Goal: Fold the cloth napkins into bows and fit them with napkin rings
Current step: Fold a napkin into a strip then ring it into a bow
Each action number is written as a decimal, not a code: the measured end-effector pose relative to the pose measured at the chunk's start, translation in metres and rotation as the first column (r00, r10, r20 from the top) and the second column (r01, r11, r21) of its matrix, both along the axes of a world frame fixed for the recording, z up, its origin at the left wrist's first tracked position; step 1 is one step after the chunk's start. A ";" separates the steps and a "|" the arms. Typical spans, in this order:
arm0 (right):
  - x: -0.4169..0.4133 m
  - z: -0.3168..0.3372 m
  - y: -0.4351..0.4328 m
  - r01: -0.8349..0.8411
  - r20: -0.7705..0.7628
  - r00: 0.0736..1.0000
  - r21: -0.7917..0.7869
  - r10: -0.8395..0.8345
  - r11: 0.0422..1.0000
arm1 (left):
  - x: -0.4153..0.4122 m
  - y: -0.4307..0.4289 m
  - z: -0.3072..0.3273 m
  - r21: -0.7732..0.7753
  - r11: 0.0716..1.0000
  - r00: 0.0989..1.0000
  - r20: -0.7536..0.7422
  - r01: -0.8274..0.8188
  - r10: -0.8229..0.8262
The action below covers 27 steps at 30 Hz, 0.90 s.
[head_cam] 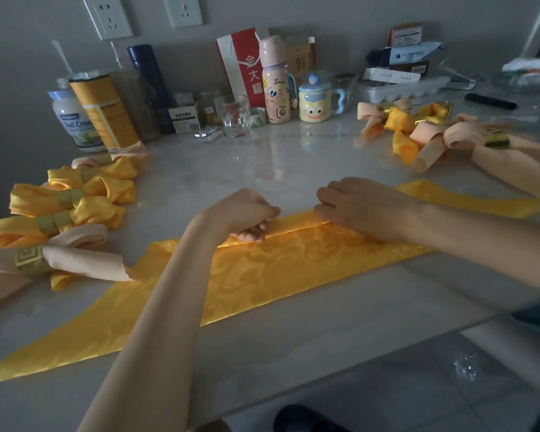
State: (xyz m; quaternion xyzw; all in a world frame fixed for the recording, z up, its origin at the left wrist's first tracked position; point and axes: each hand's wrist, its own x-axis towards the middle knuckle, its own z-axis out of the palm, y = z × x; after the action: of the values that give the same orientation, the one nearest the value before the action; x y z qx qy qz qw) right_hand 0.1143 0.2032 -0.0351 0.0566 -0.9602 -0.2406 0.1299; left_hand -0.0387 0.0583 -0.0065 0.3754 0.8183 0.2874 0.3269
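Head view looks down on a yellow napkin (262,269) lying flat on the pale desk (293,344), folded into a long band that runs diagonally from near the left forearm out past the right wrist. Its far edge sits directly beneath both sets of fingers.

Judging by the sheen and the woven pattern, the cloth is thin, light and slick: it should crease readily but slide on the polished desk and spring open if released. The folded far edge, close to the middle, looks the best place to take hold, with one hand pinning while the other rolls or folds.

Left hand (247,213) is curled into a loose fist, knuckles up, fingers (253,233) tucked under and pinching the folded edge. Right hand (359,207) lies palm down just beside it, fingers bent over the same edge and pressing it to the desk; whether they grip or only press cannot be told. Both forearms reach forward and converge on the band.

Left of the fingers lies a pile of finished bows (72,210) in rings; right of them and farther away, another cluster of bows (412,129).
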 end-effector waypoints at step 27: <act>0.012 -0.008 0.018 0.624 0.537 0.760 -0.445 -0.366 0.642 | -0.014 -0.007 -0.003 0.026 0.994 0.925 0.369 -0.103 0.087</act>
State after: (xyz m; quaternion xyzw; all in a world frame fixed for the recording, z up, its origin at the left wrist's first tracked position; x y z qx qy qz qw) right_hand 0.1266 0.2208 -0.0436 -0.2114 -0.9664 0.0666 -0.1301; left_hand -0.0531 0.0514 -0.0097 0.2822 0.7532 0.3864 0.4514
